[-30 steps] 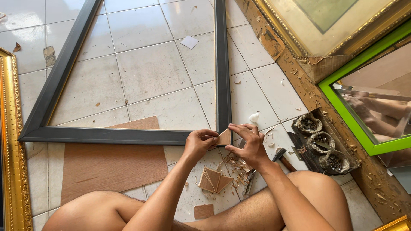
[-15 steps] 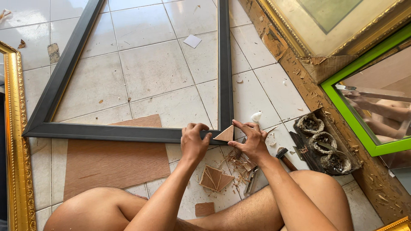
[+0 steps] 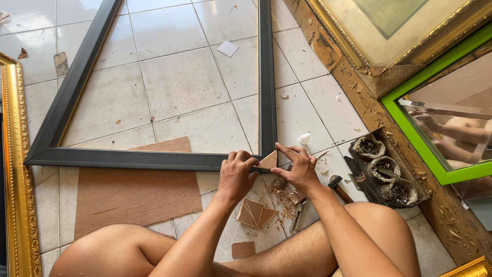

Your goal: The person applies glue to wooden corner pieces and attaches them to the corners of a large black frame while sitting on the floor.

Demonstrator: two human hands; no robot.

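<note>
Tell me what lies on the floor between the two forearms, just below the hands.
In the head view, a small stack of triangular wooden pieces lies there on the tiled floor, with wood shavings scattered beside it, nearer the right hand.

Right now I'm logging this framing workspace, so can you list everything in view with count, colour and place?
Black rectangular picture frame: one, flat on the white tiled floor.
Small triangular wooden piece: one, tan, at the frame's near right corner.
Brown board sheet: one, under the frame's near rail.
Stack of triangular wooden pieces: tan, near the wrists.
Hammer: one, right of the hands.
Gold ornate frame: one, left edge.
Green-framed mirror: one, right.
Left hand: pinching the triangle.
Right hand: touching the triangle.
</note>
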